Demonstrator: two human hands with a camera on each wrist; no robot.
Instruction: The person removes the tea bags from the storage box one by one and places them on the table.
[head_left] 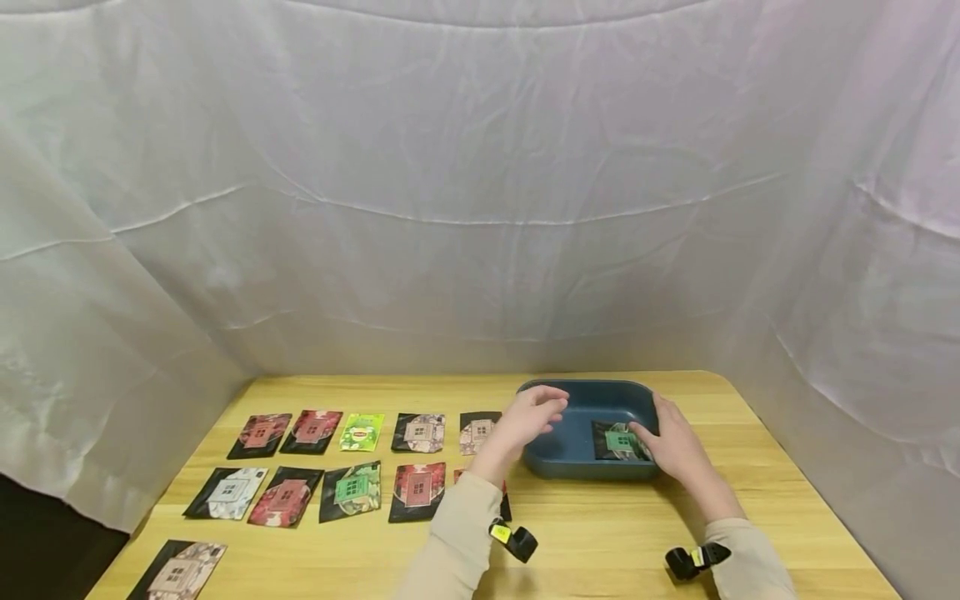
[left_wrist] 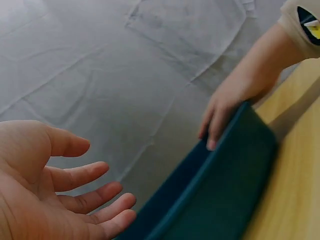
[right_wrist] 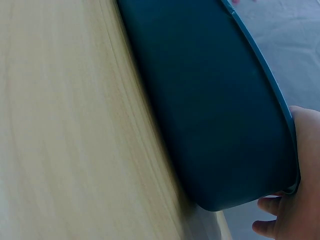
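Observation:
A dark blue basin (head_left: pixel 582 472) stands on the wooden table. Inside it, toward the right, lies a black and green tea sachet (head_left: pixel 618 442). My right hand (head_left: pixel 677 442) grips the basin's right end, thumb over the rim and fingers along the outside; the right wrist view shows the hand (right_wrist: pixel 302 185) at that corner. Above the basin's left rim is my left hand (head_left: pixel 529 417), holding nothing. In the left wrist view this hand (left_wrist: pixel 65 190) has its fingers spread and slightly bent, beside the basin wall (left_wrist: pixel 225 175).
Several sachets lie in rows on the left half of the table, among them a yellow-green one (head_left: pixel 362 432), a red one (head_left: pixel 417 492) and a beige one (head_left: pixel 180 575) at the front left. My left forearm partly covers another red sachet (head_left: pixel 505 504). Pale curtains (head_left: pixel 480 208) surround the table.

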